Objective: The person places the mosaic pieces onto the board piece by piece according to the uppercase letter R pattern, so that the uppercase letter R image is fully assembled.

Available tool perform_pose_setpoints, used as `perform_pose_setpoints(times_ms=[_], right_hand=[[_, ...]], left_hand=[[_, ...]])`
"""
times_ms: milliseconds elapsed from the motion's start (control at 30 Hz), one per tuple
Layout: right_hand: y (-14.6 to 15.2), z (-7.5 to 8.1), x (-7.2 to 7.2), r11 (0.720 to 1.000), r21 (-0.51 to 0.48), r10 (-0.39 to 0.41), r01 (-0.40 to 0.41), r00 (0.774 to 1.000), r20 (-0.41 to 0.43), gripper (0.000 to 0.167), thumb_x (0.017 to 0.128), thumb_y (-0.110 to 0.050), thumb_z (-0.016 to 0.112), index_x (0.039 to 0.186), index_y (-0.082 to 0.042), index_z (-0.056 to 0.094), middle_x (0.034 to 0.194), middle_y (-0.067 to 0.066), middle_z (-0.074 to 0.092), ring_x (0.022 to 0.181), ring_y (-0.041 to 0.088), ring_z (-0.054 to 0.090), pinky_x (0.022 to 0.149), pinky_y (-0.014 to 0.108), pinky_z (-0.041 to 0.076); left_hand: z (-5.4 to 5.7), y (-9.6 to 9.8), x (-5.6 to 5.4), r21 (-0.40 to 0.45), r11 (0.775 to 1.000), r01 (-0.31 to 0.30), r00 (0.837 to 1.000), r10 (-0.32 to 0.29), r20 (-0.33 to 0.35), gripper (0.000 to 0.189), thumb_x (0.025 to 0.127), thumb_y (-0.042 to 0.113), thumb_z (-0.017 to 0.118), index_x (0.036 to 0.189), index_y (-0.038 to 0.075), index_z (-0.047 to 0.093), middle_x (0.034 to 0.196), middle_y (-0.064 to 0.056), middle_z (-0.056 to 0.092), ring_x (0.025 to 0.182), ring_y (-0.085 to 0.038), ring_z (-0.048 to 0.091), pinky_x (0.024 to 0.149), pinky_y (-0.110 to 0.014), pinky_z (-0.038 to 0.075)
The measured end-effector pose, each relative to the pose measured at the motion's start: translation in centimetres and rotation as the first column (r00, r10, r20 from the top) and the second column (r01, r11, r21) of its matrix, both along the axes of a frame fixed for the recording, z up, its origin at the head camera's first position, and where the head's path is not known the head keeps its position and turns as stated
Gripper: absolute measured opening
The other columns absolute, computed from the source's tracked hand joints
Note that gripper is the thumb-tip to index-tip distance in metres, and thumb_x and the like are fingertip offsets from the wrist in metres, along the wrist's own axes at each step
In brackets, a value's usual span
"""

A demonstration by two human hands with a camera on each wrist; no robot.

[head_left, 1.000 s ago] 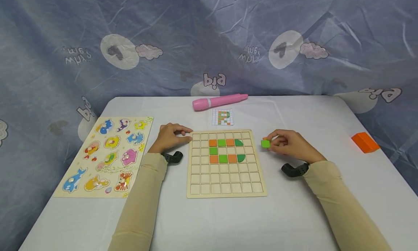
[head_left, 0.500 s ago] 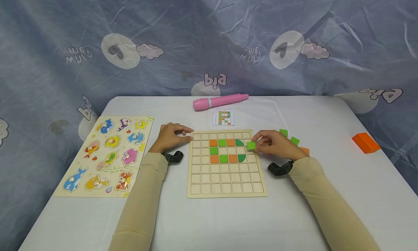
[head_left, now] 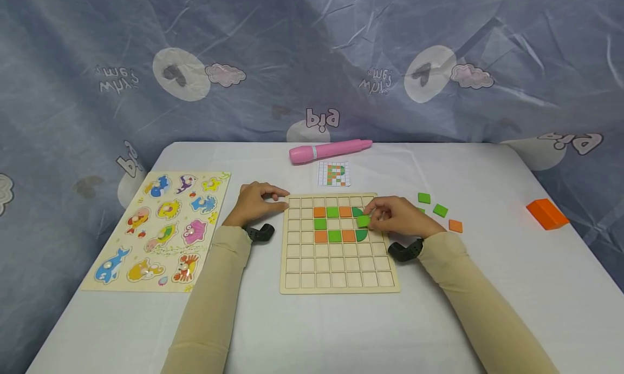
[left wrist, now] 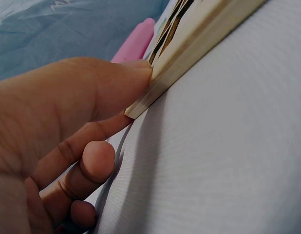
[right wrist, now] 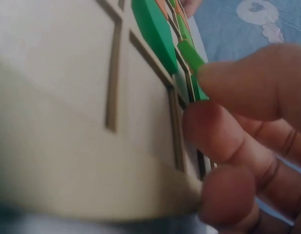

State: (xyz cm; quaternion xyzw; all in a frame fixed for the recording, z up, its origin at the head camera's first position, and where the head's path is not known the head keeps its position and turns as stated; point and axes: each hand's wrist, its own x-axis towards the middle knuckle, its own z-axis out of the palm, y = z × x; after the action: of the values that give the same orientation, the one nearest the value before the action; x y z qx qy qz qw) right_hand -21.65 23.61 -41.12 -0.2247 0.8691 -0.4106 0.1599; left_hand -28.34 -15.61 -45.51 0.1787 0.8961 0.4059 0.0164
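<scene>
My right hand pinches a green square tile between thumb and fingertips over the right part of the wooden grid board. In the right wrist view the green tile is tilted, close over the board's cells. Orange, light green and dark green rounded tiles sit in the upper rows, among them a dark green rounded tile just below the held one. At the board's upper left corner my left hand touches the edge with thumb and index finger; its other fingers are loosely bent in the left wrist view.
Loose tiles, several green and an orange one, lie right of the board. Behind it are a small pattern card and a pink pen-shaped object. An animal puzzle board lies left, an orange block far right.
My right hand has moved left with the green tile, from beside the board to above it, uncovering the loose tiles on the table. My left hand has stayed at the board's corner.
</scene>
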Motion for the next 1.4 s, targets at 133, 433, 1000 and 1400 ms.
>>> perform_pose_setpoints(times_ms=[133,433,1000,1400], right_hand=[[-0.43,0.13,0.03,1.000,0.001,0.013,-0.013,1.000,0.025,0.026,0.094,-0.002,0.080,0.118,0.005,0.070,0.085,0.002,0.070,0.060,0.011,0.059,0.062,0.027,0.052],[-0.78,0.27,0.07,1.000,0.021,0.023,-0.023,1.000,-0.006,0.022,0.096,-0.004,0.079,0.115,0.004,0.071,0.084,0.001,0.069,0.063,0.008,0.056,0.065,0.025,0.049],[-0.70,-0.13,-0.17,0.998,0.052,0.018,-0.018,1.000,-0.003,0.025,0.095,-0.004,0.079,0.117,0.003,0.071,0.084,-0.002,0.068,0.066,0.011,0.055,0.071,0.027,0.047],[-0.63,0.03,0.01,1.000,0.006,0.015,-0.015,1.000,-0.009,0.023,0.096,-0.002,0.077,0.118,0.003,0.072,0.085,0.000,0.068,0.069,0.012,0.055,0.071,0.025,0.046]], left_hand=[[-0.04,0.02,0.01,0.003,1.000,0.000,1.000,0.000,-0.002,0.030,0.085,0.026,0.091,0.112,0.014,0.086,0.079,0.006,0.064,0.091,-0.023,0.052,0.105,-0.049,0.025],[0.01,0.12,-0.04,-0.003,1.000,0.004,1.000,-0.004,-0.004,0.031,0.084,0.028,0.090,0.113,0.015,0.087,0.080,0.006,0.065,0.092,-0.023,0.053,0.106,-0.049,0.025],[-0.01,0.00,0.00,-0.011,1.000,0.003,1.000,-0.003,-0.010,0.031,0.085,0.027,0.090,0.112,0.014,0.086,0.080,0.006,0.064,0.092,-0.022,0.053,0.107,-0.050,0.025],[0.02,-0.03,-0.04,-0.028,1.000,-0.003,1.000,0.003,-0.003,0.032,0.086,0.029,0.089,0.114,0.014,0.086,0.080,0.006,0.064,0.095,-0.023,0.054,0.107,-0.051,0.025]])
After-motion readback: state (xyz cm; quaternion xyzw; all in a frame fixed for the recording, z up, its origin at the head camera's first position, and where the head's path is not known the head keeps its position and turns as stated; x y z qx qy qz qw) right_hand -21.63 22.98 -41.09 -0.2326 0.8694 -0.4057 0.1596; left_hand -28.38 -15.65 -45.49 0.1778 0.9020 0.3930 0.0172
